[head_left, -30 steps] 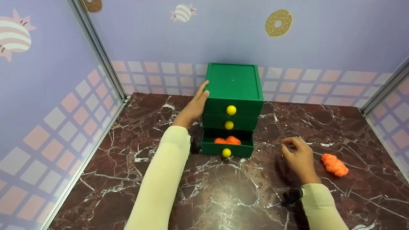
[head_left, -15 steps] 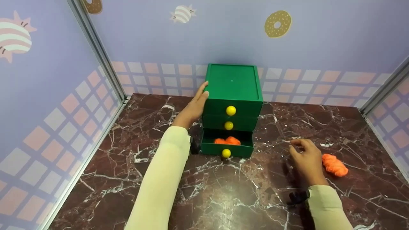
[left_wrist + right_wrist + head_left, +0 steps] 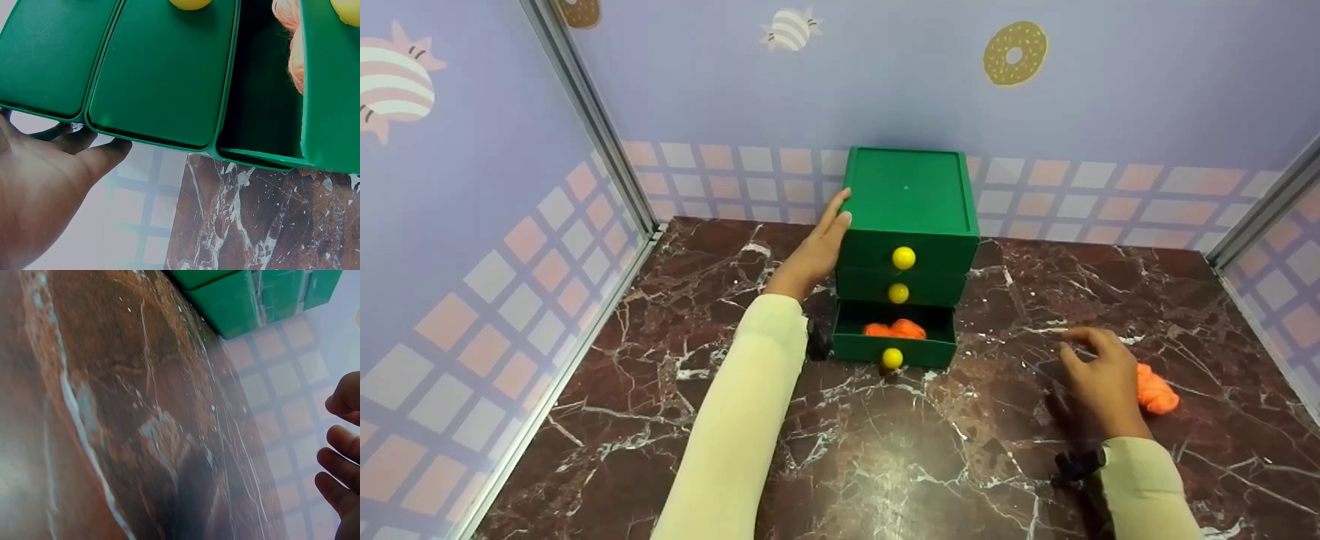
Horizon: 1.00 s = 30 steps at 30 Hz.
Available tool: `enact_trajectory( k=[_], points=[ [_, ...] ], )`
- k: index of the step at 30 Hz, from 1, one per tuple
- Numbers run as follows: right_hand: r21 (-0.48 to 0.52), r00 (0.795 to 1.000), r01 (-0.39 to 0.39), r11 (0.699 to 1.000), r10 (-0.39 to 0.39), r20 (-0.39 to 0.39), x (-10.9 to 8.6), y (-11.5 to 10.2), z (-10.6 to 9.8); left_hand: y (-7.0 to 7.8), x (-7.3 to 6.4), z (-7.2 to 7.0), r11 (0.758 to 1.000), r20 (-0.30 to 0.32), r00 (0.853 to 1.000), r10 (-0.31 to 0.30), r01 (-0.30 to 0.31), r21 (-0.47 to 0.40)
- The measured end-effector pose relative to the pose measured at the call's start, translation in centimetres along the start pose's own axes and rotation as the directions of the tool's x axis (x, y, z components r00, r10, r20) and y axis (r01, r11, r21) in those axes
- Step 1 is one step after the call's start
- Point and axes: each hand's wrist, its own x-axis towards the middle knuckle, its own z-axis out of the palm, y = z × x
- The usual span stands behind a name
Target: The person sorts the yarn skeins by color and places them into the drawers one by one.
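Note:
A green three-drawer cabinet (image 3: 911, 191) with yellow knobs stands near the back wall. Its bottom drawer (image 3: 919, 352) is pulled out, and an orange yarn bundle (image 3: 906, 328) lies inside. My left hand (image 3: 814, 255) rests against the cabinet's left side; in the left wrist view its fingers (image 3: 107, 157) touch the side with straight fingertips. Over the tabletop at the right, my right hand (image 3: 1102, 379) has loosely bent fingers and holds nothing. Just beyond it lies a second orange yarn bundle (image 3: 1157, 391), partly hidden behind that hand.
The dark red marbled tabletop (image 3: 885, 465) runs up to a purple back wall (image 3: 885, 82) with pink and white checks. Side walls with metal corner posts bound it; the left post (image 3: 592, 112) rises beside the table's back left corner.
My right hand has moved to the right, closer to the loose yarn bundle, and now covers part of it. My left hand, the cabinet and the drawer stay where they were.

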Motion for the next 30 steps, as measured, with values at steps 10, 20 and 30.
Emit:
enact_trajectory(
  k=[10, 20, 30],
  points=[
    [-0.044, 1.0, -0.008, 0.999, 0.007, -0.006, 0.3, 1.0, -1.4, 0.0, -0.1, 0.0, 0.999, 0.009, 1.0, -0.024, 0.024, -0.041],
    [-0.076, 0.999, -0.044, 0.996, 0.042, -0.033, 0.3, 1.5, -2.6, 0.0, 0.0, -0.1, 0.999, 0.017, 1.0, -0.017, 0.018, -0.039],
    [-0.149, 0.982, -0.189, 0.971, 0.188, -0.017, 0.5, 2.0, -3.7, 0.0, -0.1, -0.1, 0.999, 0.015, 1.0, -0.007, 0.008, -0.034]
  ],
)
